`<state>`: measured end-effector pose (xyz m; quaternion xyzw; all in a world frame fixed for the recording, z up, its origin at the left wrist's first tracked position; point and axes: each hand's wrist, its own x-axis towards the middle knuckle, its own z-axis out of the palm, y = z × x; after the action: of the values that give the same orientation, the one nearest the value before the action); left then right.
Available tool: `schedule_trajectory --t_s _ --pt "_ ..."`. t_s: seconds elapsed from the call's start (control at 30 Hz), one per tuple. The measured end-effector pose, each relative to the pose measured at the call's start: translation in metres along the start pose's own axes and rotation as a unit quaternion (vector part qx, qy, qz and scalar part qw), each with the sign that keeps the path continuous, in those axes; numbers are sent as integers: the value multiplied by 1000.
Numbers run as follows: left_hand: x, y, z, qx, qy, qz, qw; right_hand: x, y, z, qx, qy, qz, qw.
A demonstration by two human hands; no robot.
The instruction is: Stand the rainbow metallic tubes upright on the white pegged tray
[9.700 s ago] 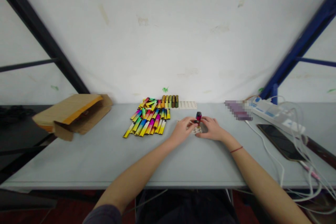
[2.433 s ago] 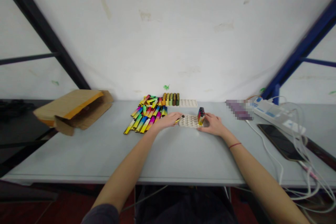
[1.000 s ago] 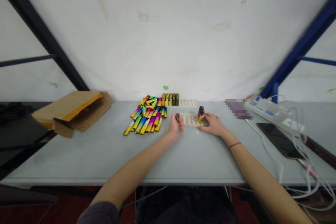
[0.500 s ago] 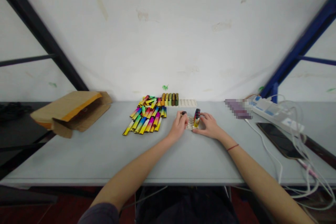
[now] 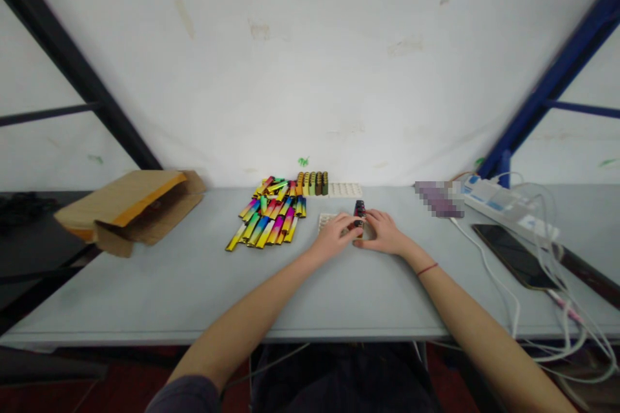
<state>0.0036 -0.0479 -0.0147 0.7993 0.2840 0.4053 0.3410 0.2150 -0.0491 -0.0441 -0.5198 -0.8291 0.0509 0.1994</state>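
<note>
A white moulded tray lies under my hands, its right part covered by them. Several dark-topped, rainbow-coloured metallic sticks stand upright in it. My left hand reaches across the tray, and its fingertips pinch a small dark-ended stick just below that upright group. My right hand curls against the tray's right side, touching my left fingertips' area. Whether it grips the tray is hidden.
A loose pile of rainbow sticks lies left of my hands, behind it an upright row and a second white tray. A cardboard box sits far left. A power strip, cables and a phone lie right.
My left hand has moved right, from beside the tray to the upright sticks. The tray and its upright sticks have slid a little to the left.
</note>
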Motion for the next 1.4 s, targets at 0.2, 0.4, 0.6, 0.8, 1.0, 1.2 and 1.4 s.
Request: schedule_trajectory --t_s 0.2,0.4,0.6,0.8,1.0,1.2,1.4 --pt "-2 2 0 35 26 -15 999 0 0 0 -1 2 4 1000" --pt "-3 10 -4 75 15 -1 997 0 0 1 -4 -4 5 1000" --pt "7 28 -40 154 -1 -15 988 0 1 1 -2 -1 8 1000" --pt "-7 21 -150 392 45 -289 872 0 0 0 0 -2 5 1000" --pt "-38 2 -203 374 17 -431 821 -1 4 2 0 4 8 1000" --pt "-35 -4 -194 363 -3 -440 821 -1 5 2 -5 3 10 1000" --pt "-32 -3 -189 377 0 -433 819 0 5 1 -2 3 13 1000"
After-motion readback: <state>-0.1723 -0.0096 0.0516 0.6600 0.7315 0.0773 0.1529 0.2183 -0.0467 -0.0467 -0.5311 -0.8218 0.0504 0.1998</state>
